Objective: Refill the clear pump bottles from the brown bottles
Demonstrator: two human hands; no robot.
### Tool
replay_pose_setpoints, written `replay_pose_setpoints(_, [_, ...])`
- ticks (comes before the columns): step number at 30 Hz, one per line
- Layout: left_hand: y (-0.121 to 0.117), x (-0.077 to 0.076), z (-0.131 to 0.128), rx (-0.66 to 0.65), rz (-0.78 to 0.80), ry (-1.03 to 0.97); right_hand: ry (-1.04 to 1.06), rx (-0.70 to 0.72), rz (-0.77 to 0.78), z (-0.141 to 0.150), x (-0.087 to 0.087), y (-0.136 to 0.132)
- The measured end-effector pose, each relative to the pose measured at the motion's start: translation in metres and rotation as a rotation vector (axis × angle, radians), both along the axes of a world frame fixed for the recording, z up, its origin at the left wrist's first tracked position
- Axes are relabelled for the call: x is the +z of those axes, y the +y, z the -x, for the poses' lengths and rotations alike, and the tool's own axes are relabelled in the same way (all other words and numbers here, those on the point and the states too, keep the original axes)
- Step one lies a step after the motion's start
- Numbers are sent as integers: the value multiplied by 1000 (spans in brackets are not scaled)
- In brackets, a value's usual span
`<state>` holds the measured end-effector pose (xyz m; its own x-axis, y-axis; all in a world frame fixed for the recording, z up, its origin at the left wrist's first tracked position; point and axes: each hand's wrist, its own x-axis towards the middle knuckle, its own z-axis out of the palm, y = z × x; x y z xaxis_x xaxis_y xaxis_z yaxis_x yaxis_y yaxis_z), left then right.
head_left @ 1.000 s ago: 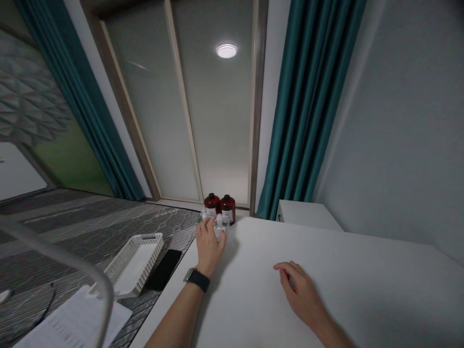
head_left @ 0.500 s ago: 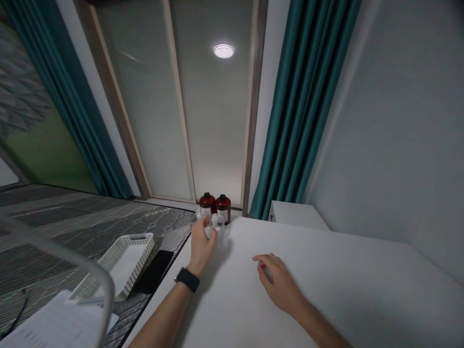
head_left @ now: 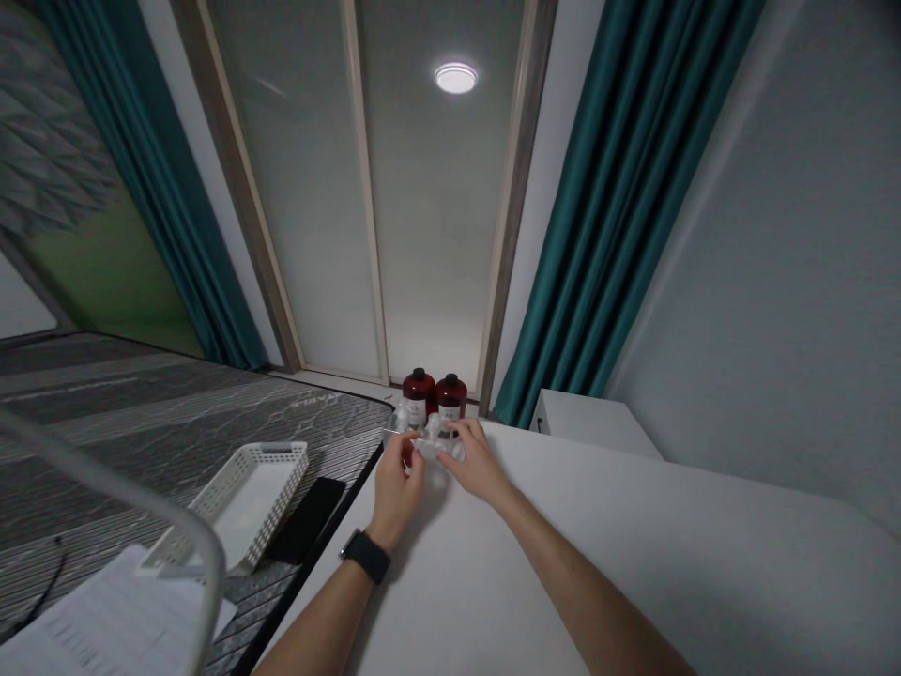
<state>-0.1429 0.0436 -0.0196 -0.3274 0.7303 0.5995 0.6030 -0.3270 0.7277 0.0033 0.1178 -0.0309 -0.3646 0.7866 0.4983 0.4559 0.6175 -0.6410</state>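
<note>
At the far end of the white table [head_left: 535,582], two dark red bottles [head_left: 450,391] with black caps and white labels stand side by side. In front of them are small clear plastic items [head_left: 434,430] with whitish upper parts; their exact kind is too small to make out. My left hand [head_left: 398,481], with a dark watch on the wrist, has its fingers curled at the near left side of the clear plastic. From the right, my right hand [head_left: 479,462] grips the same clear plastic between thumb and fingers. My fingertips partly hide it.
To the left, on a dark striped surface, lie a white perforated basket [head_left: 243,462], a black flat object [head_left: 307,521] and printed papers [head_left: 119,615]. A grey curved tube [head_left: 133,493] crosses the lower left. A white cabinet [head_left: 598,422] stands beyond the table.
My right hand has moved forward and left from above the table to the clear plastic. My left hand stays there. The view has shifted slightly.
</note>
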Motion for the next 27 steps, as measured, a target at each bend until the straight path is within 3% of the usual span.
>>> replay_pose_setpoints(7, [1,3,-3,1,9,-186,-16,-6,47,6,-2,8])
replay_pose_setpoints(13, [-1,2,-3,-22,-71,-67,-16,32,94,-1,3,9])
replay_pose_setpoints(21, [-6,2,-9,-216,-10,-26,33,147,170,-31,12,-19])
replay_pose_setpoints(27, [-7,1,-10,-466,126,2,54,255,224,-45,25,-38])
